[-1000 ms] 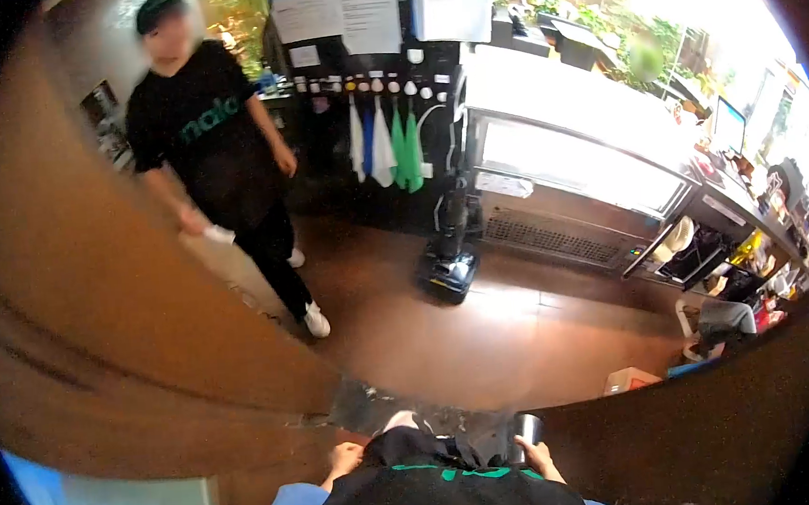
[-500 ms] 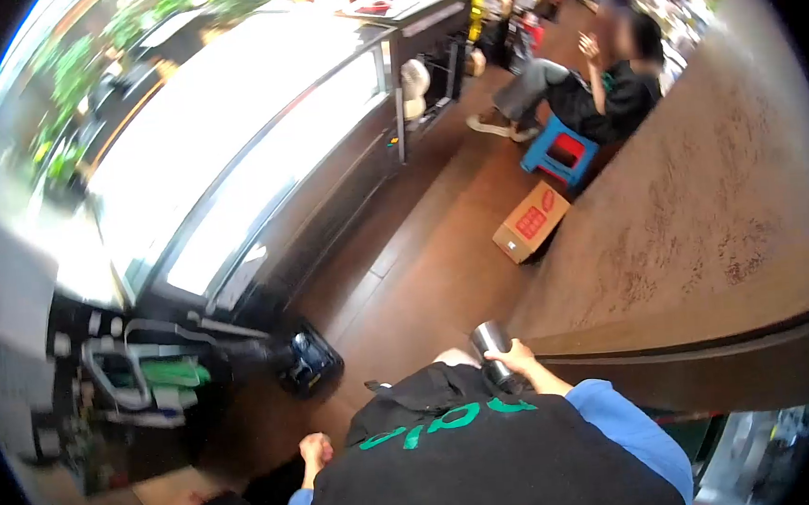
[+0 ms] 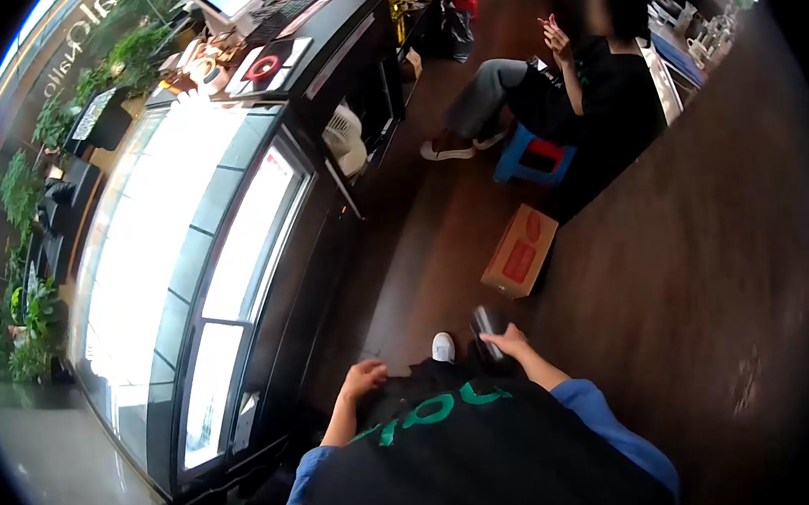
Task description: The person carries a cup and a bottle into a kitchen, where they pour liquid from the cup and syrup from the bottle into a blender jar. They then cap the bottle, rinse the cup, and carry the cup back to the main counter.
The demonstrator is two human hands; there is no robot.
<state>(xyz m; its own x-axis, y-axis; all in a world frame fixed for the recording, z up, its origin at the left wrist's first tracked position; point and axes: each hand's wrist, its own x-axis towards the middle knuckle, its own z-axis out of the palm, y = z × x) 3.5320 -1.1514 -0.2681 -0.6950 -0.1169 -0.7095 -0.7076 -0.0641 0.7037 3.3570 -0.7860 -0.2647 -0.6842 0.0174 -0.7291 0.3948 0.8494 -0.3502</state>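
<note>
My right hand [image 3: 512, 342] grips a small metal cup [image 3: 486, 324] held low in front of my black apron, close to the brown wall on the right. My left hand [image 3: 364, 377] hangs at my side with loosely curled fingers and nothing in it, near the base of the glass display case [image 3: 226, 256]. One white shoe [image 3: 443, 346] shows between my hands on the dark wooden floor.
A cardboard box [image 3: 519, 252] lies on the floor just ahead. Beyond it a person sits on a blue stool [image 3: 528, 164]. The lit display case and counter [image 3: 315, 43] run along the left. The brown wall [image 3: 705, 260] closes the right side.
My view has swung round from the far end of the aisle towards the seated person. The box and stool are closer. My right hand keeps the cup; my left hand has come forward.
</note>
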